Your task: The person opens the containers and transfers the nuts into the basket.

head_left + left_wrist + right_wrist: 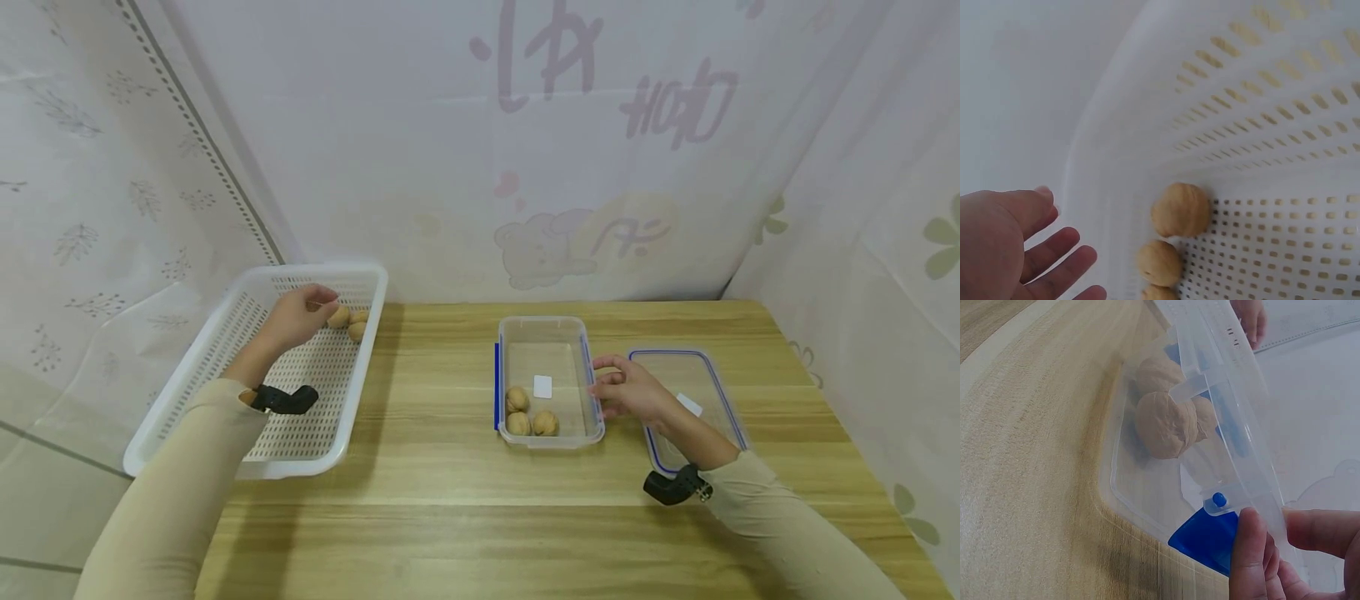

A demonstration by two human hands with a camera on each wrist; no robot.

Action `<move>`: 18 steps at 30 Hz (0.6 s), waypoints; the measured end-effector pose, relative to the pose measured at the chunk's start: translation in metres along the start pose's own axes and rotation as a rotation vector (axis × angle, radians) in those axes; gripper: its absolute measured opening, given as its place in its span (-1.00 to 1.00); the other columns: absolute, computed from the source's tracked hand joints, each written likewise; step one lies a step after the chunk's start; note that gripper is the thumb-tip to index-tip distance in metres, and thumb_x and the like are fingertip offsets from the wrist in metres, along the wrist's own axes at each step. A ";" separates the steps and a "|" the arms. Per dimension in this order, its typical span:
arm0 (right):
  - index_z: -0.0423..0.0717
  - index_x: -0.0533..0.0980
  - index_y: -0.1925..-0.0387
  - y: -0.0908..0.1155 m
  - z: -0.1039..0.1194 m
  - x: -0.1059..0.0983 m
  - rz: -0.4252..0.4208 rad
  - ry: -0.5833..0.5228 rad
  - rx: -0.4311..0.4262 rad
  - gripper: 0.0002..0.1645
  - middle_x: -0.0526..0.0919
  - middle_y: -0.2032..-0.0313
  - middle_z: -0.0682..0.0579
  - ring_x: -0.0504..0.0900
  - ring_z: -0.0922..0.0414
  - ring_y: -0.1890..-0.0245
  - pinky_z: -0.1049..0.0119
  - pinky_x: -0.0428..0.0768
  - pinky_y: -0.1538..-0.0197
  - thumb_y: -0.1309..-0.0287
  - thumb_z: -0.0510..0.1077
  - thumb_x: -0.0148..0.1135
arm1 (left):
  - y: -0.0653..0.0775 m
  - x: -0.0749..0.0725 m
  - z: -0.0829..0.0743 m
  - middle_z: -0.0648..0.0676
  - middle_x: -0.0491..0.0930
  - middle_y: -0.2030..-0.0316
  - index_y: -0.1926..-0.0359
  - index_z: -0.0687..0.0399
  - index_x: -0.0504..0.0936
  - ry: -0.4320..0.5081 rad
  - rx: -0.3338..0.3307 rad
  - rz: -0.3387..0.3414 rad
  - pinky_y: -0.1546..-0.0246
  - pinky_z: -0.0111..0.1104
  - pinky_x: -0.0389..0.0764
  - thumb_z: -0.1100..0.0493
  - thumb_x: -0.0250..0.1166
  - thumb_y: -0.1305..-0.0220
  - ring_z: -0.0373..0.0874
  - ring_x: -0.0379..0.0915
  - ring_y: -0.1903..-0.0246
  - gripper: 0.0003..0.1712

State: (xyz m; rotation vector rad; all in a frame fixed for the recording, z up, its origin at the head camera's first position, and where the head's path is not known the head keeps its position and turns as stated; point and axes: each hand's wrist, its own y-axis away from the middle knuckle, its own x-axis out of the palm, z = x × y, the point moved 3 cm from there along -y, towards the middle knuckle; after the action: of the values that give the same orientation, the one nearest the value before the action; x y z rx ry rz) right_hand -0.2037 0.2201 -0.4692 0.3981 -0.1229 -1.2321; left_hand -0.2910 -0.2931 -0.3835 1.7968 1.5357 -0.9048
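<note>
My left hand [296,321] hovers over the far part of a white perforated plastic basket [367,360], its fingers loosely bent and holding nothing. Just beyond the fingertips, three walnuts [1180,209] lie in the basket's corner. With thumb and fingers, my right hand [630,393] pinches the right rim of a clear plastic food container [551,442]. In the right wrist view, the fingers lie by a blue latch [1207,540] that hangs down outside the wall. Three walnuts [546,423] sit in the container's near left part, with a white label [542,387] beside them.
The clear lid [667,362] with a blue seal lies flat on the wooden table [435,517], right of the container and partly under my right forearm. A printed white curtain [420,167] hangs behind the table, with more cloth at both sides.
</note>
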 end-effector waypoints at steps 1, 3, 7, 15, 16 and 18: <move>-0.34 0.16 -0.40 0.000 0.000 0.000 -0.001 0.001 0.001 -0.34 0.57 0.11 -0.13 0.64 0.10 0.23 0.29 0.73 0.27 -0.40 -0.31 0.20 | 0.001 -0.001 -0.003 0.49 0.48 -0.17 -0.26 0.45 0.43 -0.003 0.013 -0.005 -0.09 0.18 0.53 0.09 0.03 -0.61 0.40 0.42 -0.18 -0.51; -0.34 0.16 -0.40 0.000 0.000 0.000 -0.001 0.004 0.000 -0.33 0.57 0.10 -0.13 0.64 0.10 0.23 0.29 0.73 0.27 -0.40 -0.30 0.21 | 0.003 -0.002 -0.008 0.49 0.49 -0.17 -0.25 0.45 0.44 -0.010 0.041 -0.010 -0.14 0.20 0.48 0.10 0.04 -0.61 0.39 0.41 -0.19 -0.52; -0.34 0.16 -0.40 0.000 0.000 0.000 0.001 0.005 -0.001 -0.33 0.57 0.10 -0.12 0.64 0.10 0.23 0.29 0.73 0.27 -0.40 -0.31 0.20 | 0.007 -0.005 -0.017 0.47 0.45 -0.23 -0.29 0.42 0.41 -0.016 0.083 0.005 -0.24 0.24 0.38 0.06 0.04 -0.61 0.41 0.34 -0.26 -0.49; -0.34 0.14 -0.41 -0.001 0.000 0.000 0.002 0.002 0.001 -0.33 0.57 0.11 -0.11 0.63 0.10 0.22 0.29 0.73 0.28 -0.41 -0.31 0.19 | 0.014 -0.002 -0.037 0.47 0.29 -0.37 -0.42 0.38 0.30 -0.040 0.125 0.082 -0.34 0.29 0.22 -0.01 0.03 -0.61 0.44 0.17 -0.36 -0.38; -0.34 0.14 -0.41 -0.001 0.000 0.000 0.002 0.001 0.003 -0.33 0.57 0.12 -0.11 0.63 0.10 0.23 0.29 0.73 0.28 -0.41 -0.31 0.19 | 0.015 0.000 -0.040 0.47 0.28 -0.38 -0.43 0.38 0.29 -0.046 0.131 0.089 -0.35 0.28 0.20 0.00 0.04 -0.61 0.44 0.16 -0.37 -0.38; -0.34 0.14 -0.41 -0.001 0.000 0.000 0.003 -0.001 0.004 -0.33 0.56 0.12 -0.10 0.62 0.11 0.23 0.29 0.73 0.28 -0.41 -0.31 0.19 | 0.016 0.002 -0.046 0.47 0.25 -0.40 -0.44 0.38 0.27 -0.061 0.145 0.108 -0.38 0.27 0.16 0.00 0.05 -0.61 0.43 0.11 -0.41 -0.36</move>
State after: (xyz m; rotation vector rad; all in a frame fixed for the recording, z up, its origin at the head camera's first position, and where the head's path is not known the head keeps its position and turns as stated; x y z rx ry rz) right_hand -0.2047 0.2201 -0.4700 0.4011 -0.1270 -1.2296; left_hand -0.2697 -0.2571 -0.3580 1.9155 1.3525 -1.0311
